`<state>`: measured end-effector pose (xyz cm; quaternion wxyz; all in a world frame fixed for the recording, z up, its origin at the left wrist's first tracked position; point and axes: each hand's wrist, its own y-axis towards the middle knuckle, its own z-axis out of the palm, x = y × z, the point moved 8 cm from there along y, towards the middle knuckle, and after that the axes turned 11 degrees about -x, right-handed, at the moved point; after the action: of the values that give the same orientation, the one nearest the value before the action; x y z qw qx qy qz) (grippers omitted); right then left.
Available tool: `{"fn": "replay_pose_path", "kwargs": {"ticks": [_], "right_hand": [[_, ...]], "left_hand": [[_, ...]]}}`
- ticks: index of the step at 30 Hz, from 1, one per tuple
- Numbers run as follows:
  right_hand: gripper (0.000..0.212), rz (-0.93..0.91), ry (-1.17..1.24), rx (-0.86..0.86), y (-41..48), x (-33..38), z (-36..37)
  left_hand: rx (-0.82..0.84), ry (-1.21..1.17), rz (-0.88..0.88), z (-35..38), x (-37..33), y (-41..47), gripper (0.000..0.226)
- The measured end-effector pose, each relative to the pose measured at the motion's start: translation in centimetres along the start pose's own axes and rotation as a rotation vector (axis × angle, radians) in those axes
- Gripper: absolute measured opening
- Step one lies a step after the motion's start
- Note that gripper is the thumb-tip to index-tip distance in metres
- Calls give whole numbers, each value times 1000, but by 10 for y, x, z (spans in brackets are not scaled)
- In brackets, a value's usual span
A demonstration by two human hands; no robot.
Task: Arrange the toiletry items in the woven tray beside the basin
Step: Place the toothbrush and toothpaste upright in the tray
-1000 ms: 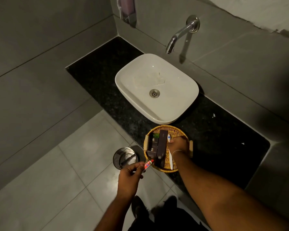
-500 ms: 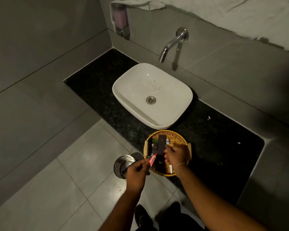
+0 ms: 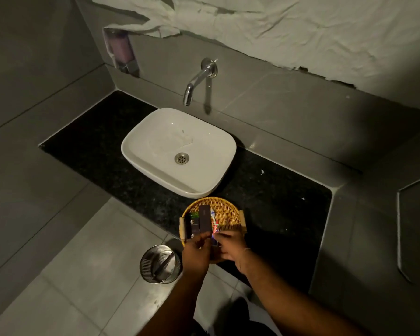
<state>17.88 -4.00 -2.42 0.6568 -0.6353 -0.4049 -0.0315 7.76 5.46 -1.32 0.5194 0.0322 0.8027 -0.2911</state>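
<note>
The round woven tray sits on the black counter just in front of the white basin. Two dark boxes lie side by side in its left half, with a white toothbrush beside them. A red toothpaste tube lies lengthwise to the right of the boxes. My left hand pinches the tube's near end. My right hand hovers over the tray's near rim, its curled fingertips meeting the same end. The hands hide the tray's near part.
A wall tap juts over the basin. A steel bin stands on the tiled floor left of the tray, below the counter edge. The black counter stretches right of the tray. A soap dispenser hangs in the corner.
My left hand has carried the red tube from beside the tray's front edge into the tray. My right hand drew back toward the near rim. The camera has tilted up.
</note>
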Motion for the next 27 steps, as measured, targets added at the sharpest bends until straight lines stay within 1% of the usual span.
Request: {"fn": "replay_pose_path", "kwargs": {"ticks": [2,4,6,9,13,17,20,22,24,25,26,27], "right_hand": [[36,31,43,-64,7,0,-5],[38,51,66,-109,13,2,-7],[37,59,65,-155,20,4,-11],[33,66,71,-223,31,6,-14],[35,61,66,-291,38,6,-14],[32,-66,-173,-407,34,6,-18],[27,-88,-274,-451,30,2,-21],[26,-84,-303,-434,31,-1,-24],[32,-91,-289,-396,30,-2,-25],[33,-107,-306,-403,27,0,-26],[31,-136,-323,-432,23,2,-27],[28,-170,-374,-471,18,5,-29]], "left_hand": [[-4,36,31,-1,3,-4,30],[-7,16,44,-6,8,-10,31],[3,7,37,-14,14,-15,30],[10,34,23,-30,29,-23,35],[-14,86,-63,-53,57,-32,24],[-46,110,-71,-69,71,-37,27],[-29,95,-61,-71,73,-42,28],[-17,98,-58,-71,75,-43,29],[-13,104,-47,-71,74,-45,31],[-13,122,-46,-72,70,-46,32],[-10,114,-32,-72,71,-46,33],[-5,155,-25,-71,72,-46,33]]}}
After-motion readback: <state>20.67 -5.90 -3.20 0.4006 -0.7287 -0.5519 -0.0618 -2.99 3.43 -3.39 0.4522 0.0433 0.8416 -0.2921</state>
